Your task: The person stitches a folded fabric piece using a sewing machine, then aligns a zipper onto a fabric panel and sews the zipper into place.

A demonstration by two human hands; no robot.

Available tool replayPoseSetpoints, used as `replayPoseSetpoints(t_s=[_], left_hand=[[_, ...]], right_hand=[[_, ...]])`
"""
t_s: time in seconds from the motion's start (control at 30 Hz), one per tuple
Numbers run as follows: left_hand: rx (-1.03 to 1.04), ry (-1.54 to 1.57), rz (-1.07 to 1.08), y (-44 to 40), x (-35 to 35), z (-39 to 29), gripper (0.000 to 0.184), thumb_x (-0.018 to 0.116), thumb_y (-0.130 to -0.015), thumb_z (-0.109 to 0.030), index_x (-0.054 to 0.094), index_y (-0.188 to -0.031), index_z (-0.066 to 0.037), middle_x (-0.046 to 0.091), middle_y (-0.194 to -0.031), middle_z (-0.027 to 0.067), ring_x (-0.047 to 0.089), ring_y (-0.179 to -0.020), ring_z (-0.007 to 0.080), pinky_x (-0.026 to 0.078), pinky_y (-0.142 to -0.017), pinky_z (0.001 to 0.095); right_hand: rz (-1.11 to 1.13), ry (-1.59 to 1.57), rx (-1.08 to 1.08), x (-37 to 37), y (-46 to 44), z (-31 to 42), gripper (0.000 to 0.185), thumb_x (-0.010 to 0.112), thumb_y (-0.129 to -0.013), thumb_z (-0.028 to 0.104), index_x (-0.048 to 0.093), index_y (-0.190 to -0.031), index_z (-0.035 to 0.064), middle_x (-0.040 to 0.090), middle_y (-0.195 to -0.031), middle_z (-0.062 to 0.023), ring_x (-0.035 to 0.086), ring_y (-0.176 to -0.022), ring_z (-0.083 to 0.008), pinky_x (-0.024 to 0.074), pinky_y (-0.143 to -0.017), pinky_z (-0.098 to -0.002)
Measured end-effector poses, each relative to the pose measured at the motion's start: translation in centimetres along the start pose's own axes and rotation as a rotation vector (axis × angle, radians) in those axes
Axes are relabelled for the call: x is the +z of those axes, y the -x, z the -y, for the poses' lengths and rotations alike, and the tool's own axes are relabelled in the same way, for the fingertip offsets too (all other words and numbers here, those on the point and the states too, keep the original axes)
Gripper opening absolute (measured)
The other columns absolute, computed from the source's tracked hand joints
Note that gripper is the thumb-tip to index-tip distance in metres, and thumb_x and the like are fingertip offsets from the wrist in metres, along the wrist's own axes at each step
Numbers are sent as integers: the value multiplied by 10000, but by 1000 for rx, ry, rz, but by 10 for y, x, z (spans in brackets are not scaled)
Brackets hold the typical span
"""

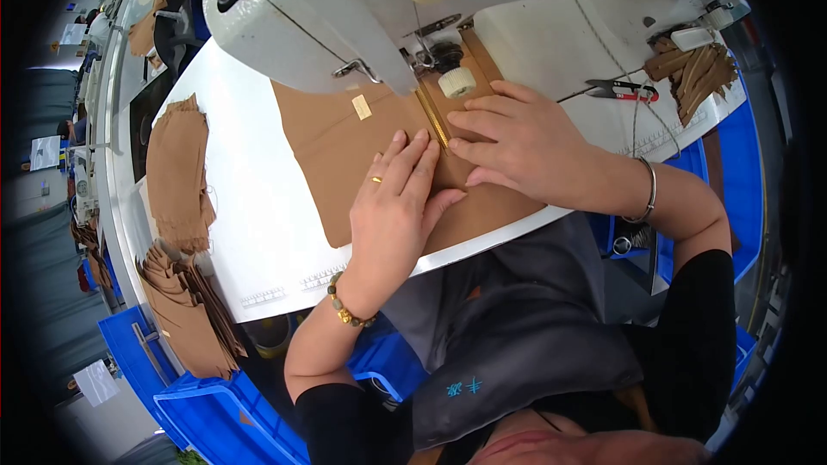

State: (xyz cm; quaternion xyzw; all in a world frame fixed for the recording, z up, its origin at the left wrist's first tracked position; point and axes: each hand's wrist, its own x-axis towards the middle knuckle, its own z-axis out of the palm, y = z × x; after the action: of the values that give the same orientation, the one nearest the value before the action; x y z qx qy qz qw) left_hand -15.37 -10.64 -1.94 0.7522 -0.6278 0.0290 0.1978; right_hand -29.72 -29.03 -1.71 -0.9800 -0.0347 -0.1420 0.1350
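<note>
Brown fabric [323, 155] lies flat on the white table under the head of a sewing machine [319, 9]. A gold zipper [433, 120] runs through it, down from the needle area. Just left of the zipper, my left hand [392, 189] rests on the fabric, fingers stretched out and thumb spread. My right hand [517, 138] lies on the fabric at the zipper's right side, its fingers spread and flat. A small pale label [361, 107] sits on the fabric, left of the zipper.
Stacks of brown pieces [177, 172] lie at the left, with more [189, 310] at the lower left edge. Red-and-black snips [622, 90] and brown scraps [702, 77] are at the right. Blue bins [228, 418] stand below the table [250, 250].
</note>
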Motion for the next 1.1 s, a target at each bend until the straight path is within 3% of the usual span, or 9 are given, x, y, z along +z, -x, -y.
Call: replayPoseSetpoints(t_s=[0.13, 0.23, 0.3, 0.6, 0.8, 0.87, 0.93, 1.1], left_hand=[[27, -2, -2, -1, -1, 0, 569, 845, -779, -309, 719, -1260, -34, 691, -1324, 107, 636, -1271, 326, 548, -1023, 407], [49, 11, 19, -3, -4, 2, 571, 813, -794, -367, 725, -1238, -20, 695, -1310, 109, 646, -1248, 320, 538, -1027, 461], [85, -82, 60, -6, -8, 2, 587, 827, -777, -368, 727, -1265, -57, 691, -1330, 86, 636, -1275, 297, 516, -1056, 450], [76, -114, 41, -26, -3, 23, 608, 803, -787, -421, 722, -1290, -89, 688, -1330, 67, 614, -1302, 281, 468, -1085, 534], [84, -132, -4, -40, 2, 36, 583, 802, -790, -429, 739, -1245, -71, 704, -1242, 75, 637, -1240, 279, 472, -1080, 527], [84, -121, -32, -45, 1, 39, 572, 804, -791, -426, 743, -1230, -64, 707, -1199, 75, 648, -1195, 279, 484, -1055, 495], [44, -74, 13, -47, 1, 43, 533, 779, -819, -424, 746, -1207, -59, 691, -1279, 61, 628, -1255, 273, 451, -1093, 511], [42, -126, -58, -41, 9, 43, 516, 775, -832, -427, 751, -1202, -69, 708, -1264, 61, 638, -1245, 261, 459, -1082, 489]], right_hand=[[7, 25, -7, 0, -2, 1, 431, 813, -743, 350, 760, -1090, 99, 684, -1251, -80, 632, -1201, -267, 459, -1101, -464], [8, 31, -5, -1, -2, 2, 414, 811, -748, 342, 761, -1074, 92, 685, -1256, -84, 636, -1196, -270, 458, -1104, -466], [10, 27, 0, 0, -3, 2, 404, 810, -751, 338, 761, -1065, 89, 685, -1258, -86, 638, -1194, -271, 458, -1106, -468], [-6, 98, 29, 7, -19, -14, 463, 783, -791, 373, 737, -1158, 95, 691, -1271, -77, 650, -1137, -263, 444, -1117, -453], [8, 124, 74, 12, -30, -24, 470, 753, -836, 397, 718, -1215, 120, 709, -1239, -57, 647, -1122, -268, 430, -1132, -441], [-149, 183, 31, 24, -31, -31, 394, 776, -835, 402, 726, -1086, 102, 685, -1071, -22, 641, -1114, -216, 456, -1045, -413], [-166, 183, 35, 26, -32, -33, 392, 772, -843, 401, 721, -1092, 102, 686, -1074, -22, 631, -1140, -219, 452, -1057, -421], [-174, 147, 30, 27, -31, -36, 395, 759, -864, 399, 714, -1112, 95, 694, -1111, -38, 613, -1197, -233, 439, -1090, -444]])
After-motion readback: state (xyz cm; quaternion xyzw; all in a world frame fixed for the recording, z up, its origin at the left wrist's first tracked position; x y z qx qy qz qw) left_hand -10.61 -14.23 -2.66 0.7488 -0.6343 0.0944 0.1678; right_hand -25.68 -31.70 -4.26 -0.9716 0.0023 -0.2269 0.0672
